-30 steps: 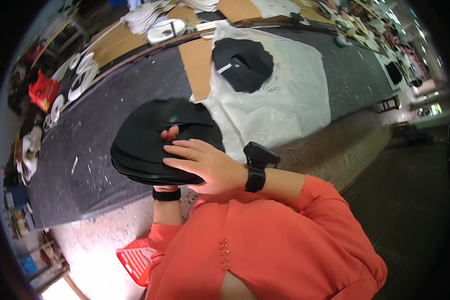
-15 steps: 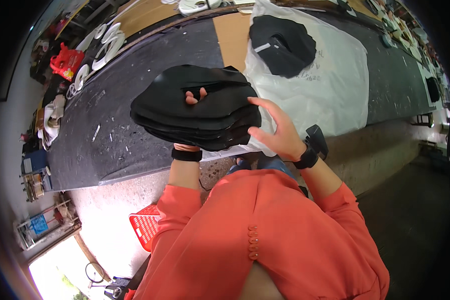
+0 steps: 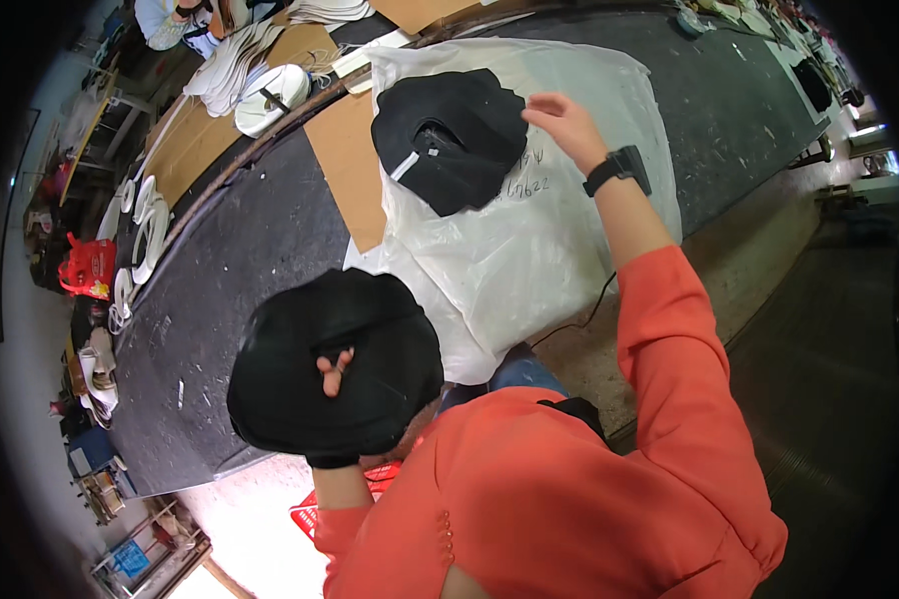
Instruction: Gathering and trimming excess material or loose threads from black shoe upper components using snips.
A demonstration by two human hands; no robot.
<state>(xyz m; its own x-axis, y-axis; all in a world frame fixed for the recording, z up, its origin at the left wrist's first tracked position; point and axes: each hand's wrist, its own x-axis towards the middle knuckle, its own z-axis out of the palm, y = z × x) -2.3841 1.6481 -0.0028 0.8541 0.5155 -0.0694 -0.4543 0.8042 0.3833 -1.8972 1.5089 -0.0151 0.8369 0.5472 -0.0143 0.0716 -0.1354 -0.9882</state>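
A stack of black, roundish flat pieces (image 3: 280,339) rests on my left forearm side, tilted toward me. Through the slit in its middle poke the fingertips of my left hand (image 3: 334,373), which holds the stack from below; the palm is hidden. On a white plastic bag lies a second pile of black pieces (image 3: 459,165), with an opening in its centre and a small white strip (image 3: 405,166) on it. My right hand (image 3: 567,128) reaches to this pile's right edge, fingers stretched out with nothing visible in them. Whether the fingertips touch the edge is hard to tell.
The white plastic bag (image 3: 569,240) covers part of a dark worktable (image 3: 240,225), beside a brown cardboard sheet (image 3: 348,180). White strips and rolls (image 3: 270,100) line the far left, near a red bag (image 3: 88,268). A red basket (image 3: 305,514) stands on the floor below.
My right hand has left the held stack and moved out to the pile on the bag. The held stack has come lower and closer to me, while the view has shifted right.
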